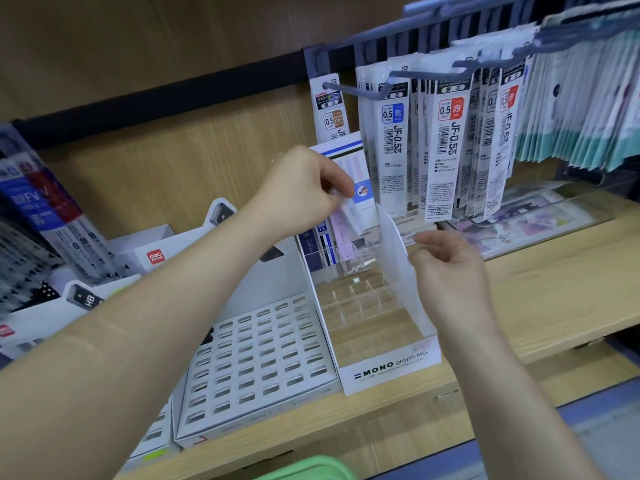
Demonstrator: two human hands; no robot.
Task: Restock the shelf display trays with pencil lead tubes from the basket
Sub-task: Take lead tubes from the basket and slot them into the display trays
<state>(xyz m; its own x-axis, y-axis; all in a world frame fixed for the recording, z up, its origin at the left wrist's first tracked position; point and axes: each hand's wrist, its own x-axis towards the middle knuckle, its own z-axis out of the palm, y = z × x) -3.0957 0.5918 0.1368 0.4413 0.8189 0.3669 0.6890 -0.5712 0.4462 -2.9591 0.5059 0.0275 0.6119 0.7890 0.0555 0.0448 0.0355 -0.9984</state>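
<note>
A white MONO graph display tray (391,370) stands on the wooden shelf, its clear compartments mostly bare, with a few lead tubes (341,242) standing at its back. My left hand (304,190) is raised over the tray's back and pinches a pale lead tube (348,206). My right hand (446,268) hovers at the tray's right wall (398,258), fingers loosely curled and holding nothing. Only a green edge of the basket (308,469) shows at the bottom.
A white slotted tray (256,355) with several bare slots sits left of the MONO tray. Deli boxes (156,254) and pen packs (45,216) stand further left. Refill packets (450,140) hang from hooks above right. The wooden shelf (540,282) extends right.
</note>
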